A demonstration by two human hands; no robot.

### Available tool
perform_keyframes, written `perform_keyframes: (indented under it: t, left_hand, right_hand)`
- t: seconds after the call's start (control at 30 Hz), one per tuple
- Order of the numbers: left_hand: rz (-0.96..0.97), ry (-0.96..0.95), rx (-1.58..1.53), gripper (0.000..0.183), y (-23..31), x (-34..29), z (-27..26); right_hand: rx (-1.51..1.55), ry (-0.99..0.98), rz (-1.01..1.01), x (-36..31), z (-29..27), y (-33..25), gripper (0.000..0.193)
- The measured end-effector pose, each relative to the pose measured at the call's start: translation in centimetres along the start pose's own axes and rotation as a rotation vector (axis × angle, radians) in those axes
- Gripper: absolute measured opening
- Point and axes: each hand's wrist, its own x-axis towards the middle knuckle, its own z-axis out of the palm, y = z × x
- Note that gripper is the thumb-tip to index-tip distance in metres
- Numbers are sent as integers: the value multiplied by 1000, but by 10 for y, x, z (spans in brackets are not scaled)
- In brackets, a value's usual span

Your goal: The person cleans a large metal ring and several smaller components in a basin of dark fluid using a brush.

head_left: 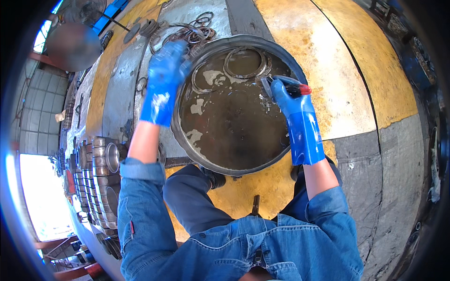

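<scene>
A wide, round dark basin of murky brown liquid sits between my knees. Several thin metal rings lie partly in the liquid along its far side. My right hand, in a long blue rubber glove, is closed round a brush with a black and red handle, its head low over the liquid beside the rings. My left hand, gloved alike, is raised past the basin's far left rim, near a heap of metal rings. Motion smears its fingers, so whether it holds anything cannot be told.
Stacked metal cylinders stand on the left, with a bright doorway beyond. Yellow and grey plates cover the floor. A round disc on a rod is at the far left, and dark machine parts line the right.
</scene>
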Motion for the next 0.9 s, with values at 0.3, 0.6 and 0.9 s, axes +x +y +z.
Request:
perform_keyframes:
  t: [0.3,0.6,0.9]
  left_hand:
    - [-977,-767,-1006,42,44,-28,91]
    - [-1310,-666,-1212,56,94,-23,153]
    - [-1176,-563,-1024,41,93,-46,210]
  right_hand:
    - [1,-73,181,0,-5,1,30]
    - [-22,-22,256,-15,-1,-15,30]
    - [-67,-121,268,-21,11,-2,31]
